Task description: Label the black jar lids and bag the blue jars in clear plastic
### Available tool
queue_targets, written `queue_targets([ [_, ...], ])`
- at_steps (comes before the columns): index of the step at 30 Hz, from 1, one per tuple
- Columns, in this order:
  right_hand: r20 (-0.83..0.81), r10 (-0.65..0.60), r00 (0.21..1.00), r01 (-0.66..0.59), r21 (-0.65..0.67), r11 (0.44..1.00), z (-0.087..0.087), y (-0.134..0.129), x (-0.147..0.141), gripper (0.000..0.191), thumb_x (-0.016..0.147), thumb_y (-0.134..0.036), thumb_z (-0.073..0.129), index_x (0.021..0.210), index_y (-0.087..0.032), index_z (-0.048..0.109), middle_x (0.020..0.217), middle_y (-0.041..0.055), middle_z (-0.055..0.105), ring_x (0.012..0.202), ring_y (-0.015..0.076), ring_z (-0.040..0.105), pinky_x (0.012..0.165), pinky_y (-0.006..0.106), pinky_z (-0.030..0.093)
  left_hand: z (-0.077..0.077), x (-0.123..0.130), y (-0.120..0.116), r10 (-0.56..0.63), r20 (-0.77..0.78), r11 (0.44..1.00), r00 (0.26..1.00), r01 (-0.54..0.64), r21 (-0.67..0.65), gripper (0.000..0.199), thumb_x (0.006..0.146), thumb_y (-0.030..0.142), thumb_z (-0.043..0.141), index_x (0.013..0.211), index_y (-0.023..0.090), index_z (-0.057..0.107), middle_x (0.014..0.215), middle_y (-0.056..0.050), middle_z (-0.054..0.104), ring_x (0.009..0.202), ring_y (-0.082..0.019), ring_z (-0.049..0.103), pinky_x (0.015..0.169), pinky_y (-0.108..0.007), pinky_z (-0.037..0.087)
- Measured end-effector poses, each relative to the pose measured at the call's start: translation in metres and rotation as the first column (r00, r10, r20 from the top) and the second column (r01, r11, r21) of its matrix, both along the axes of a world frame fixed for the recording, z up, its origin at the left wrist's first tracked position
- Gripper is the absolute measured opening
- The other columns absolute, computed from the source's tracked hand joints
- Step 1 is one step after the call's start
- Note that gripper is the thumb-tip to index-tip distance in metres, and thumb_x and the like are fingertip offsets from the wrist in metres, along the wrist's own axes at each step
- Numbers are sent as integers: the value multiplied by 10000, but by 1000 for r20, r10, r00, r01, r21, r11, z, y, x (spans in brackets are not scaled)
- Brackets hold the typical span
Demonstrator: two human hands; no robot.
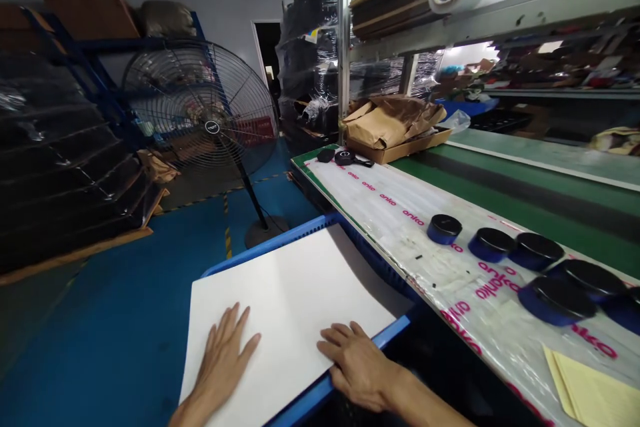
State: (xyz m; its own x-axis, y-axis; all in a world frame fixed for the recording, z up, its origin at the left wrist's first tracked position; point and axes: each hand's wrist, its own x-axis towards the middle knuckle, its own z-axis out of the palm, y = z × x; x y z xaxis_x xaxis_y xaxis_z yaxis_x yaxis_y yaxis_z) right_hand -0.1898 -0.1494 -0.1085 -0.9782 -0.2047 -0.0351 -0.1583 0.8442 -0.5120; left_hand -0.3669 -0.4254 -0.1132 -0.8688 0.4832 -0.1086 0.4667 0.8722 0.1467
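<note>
A large white sheet (295, 287) lies across the top of a blue plastic crate (270, 245), hiding whatever is inside. My left hand (223, 353) rests flat on the sheet's near left part, fingers stretched out and thumb apart. At the near right edge, over the crate's rim, my right hand (355, 363) touches the sheet with its fingers slightly bent and spread. Neither hand grips anything that I can see. The sheet's right side dips a little below the rim, next to the workbench.
Several round dark blue containers with black tops (444, 229) stand on the plastic-covered bench (370, 207) to the right. Yellow paper (595, 387) lies at its near end. A cardboard tray with brown paper (395, 123) sits farther back. A floor fan (213, 127) stands beyond the crate.
</note>
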Motion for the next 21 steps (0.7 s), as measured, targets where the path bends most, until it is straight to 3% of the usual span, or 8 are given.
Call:
queue_targets([
  [2,76,-27,997,24,40,999,9,11,1,350,931,-467,536,1142,-230,683,1204,115,680,1132,344,599,1019,579,408,-14,3,18,-60,40,989,997,65,-136,710,948,568,303,1542,178,303,1638,-100,163,1529,-289,107,1240,-570,82],
  [4,131,-80,988,67,96,993,20,23,-7,387,963,-502,500,1129,-211,692,1146,117,698,1072,324,627,971,500,463,-24,4,27,-83,59,970,995,94,-224,725,945,598,303,1536,178,311,1629,-113,183,1527,-306,112,1228,-603,38],
  [6,122,-173,977,155,145,977,27,34,-26,377,1001,-398,454,1231,-170,645,1239,148,655,1137,311,596,965,438,473,-33,4,29,-101,58,959,993,113,-259,738,943,621,287,1536,182,301,1627,-116,173,1525,-315,116,1220,-620,29],
  [9,91,-285,954,263,196,945,26,43,-64,395,985,-275,480,1337,-115,562,1380,197,549,1275,331,487,1043,464,410,-50,3,26,-133,33,955,991,137,-264,746,947,632,272,1549,193,242,1634,-98,111,1527,-310,90,1223,-616,29],
  [14,190,-381,905,326,269,906,-10,58,-106,607,908,-313,698,1452,-185,460,1587,141,307,1439,390,260,1133,614,284,-96,5,20,-124,-35,962,992,112,-248,726,954,614,304,1544,194,247,1630,-97,126,1524,-321,107,1224,-621,42],
  [18,279,-479,832,407,280,870,-45,90,-103,508,951,-347,678,1407,-203,507,1524,120,399,1350,354,421,1103,603,357,-124,1,17,-146,-95,970,985,123,-212,707,963,578,321,1547,187,241,1631,-96,130,1524,-323,124,1219,-635,44],
  [21,300,-540,787,484,244,841,-64,110,-94,461,960,-347,668,1377,-203,534,1480,113,452,1306,336,471,1084,581,389,-127,-5,17,-144,-62,969,988,128,-211,723,959,595,321,1550,185,247,1637,-94,132,1525,-312,119,1231,-603,87],
])
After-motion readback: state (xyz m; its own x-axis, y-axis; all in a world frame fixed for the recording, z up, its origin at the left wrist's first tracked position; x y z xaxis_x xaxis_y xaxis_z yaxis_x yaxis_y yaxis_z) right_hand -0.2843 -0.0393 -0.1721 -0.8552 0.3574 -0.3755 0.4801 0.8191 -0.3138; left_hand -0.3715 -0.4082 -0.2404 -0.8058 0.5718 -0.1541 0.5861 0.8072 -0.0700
